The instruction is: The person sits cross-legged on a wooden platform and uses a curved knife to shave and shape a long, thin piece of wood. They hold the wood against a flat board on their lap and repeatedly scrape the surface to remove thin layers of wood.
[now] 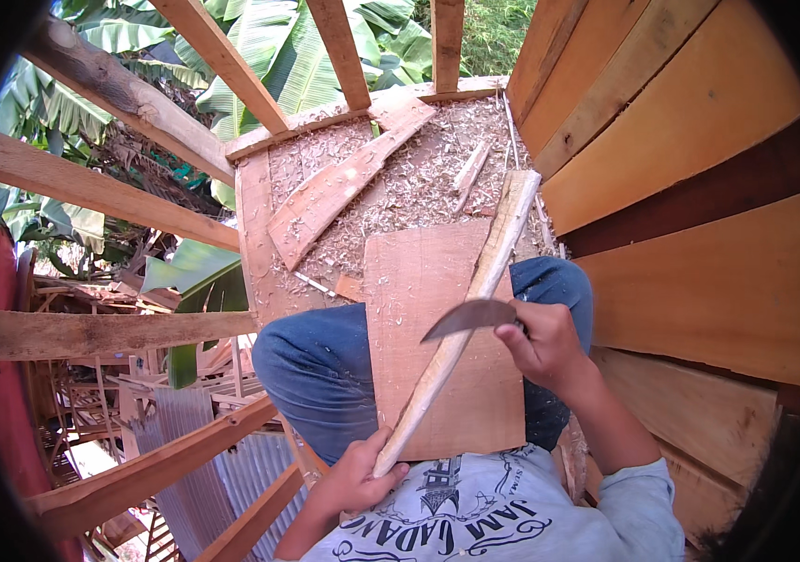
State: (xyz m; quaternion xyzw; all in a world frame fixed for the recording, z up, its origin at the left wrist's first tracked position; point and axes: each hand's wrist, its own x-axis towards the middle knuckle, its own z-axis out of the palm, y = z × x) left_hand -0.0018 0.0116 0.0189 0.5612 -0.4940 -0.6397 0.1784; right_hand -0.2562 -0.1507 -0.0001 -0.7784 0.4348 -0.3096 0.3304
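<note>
A long, pale strip of wood [461,342] with rough brown edges slants from my lap up to the right. My left hand [367,471] is closed round its near end, close to my shirt. In my right hand [542,345] is a knife with a broad, curved dark blade [468,319]. The blade lies across the middle of the strip, its tip pointing left; I cannot tell how deep it bites. Most of the knife's handle is hidden by my fingers. Beneath the strip, a flat wooden board [419,281] rests across my legs.
Wood shavings [344,220] cover the floor beyond my knees. A wide plank [348,183] and a smaller offcut [471,167] lie among them. Wooden railing bars [119,201] stand at the left and far side, with banana leaves outside. A plank wall [690,272] rises close on my right.
</note>
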